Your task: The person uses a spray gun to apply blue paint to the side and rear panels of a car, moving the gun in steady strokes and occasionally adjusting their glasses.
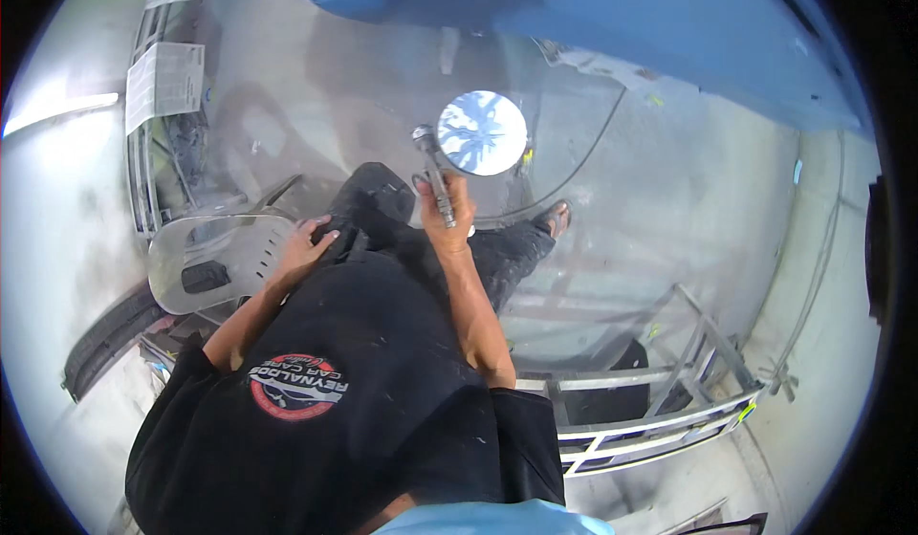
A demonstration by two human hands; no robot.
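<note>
My right hand [451, 215] is closed around the grip of a metal spray gun [436, 176], held up in front of my body. At the gun's side, toward the right, is a round white cup top [483, 133] streaked with blue. My left hand [304, 248] lies on my dark trouser leg, its fingers apart and holding nothing. A dark hose [595, 148] curves over the floor to the right of the gun; where it joins the gun is hidden by my hand.
A large blue painted panel [622, 28] spans the far side. At the left are a white plastic chair [191, 267], a dark curved part [110, 339] and a rack with hanging paper [164, 86]. A metal frame [660, 420] stands behind me at the right, near a pale wall [822, 286].
</note>
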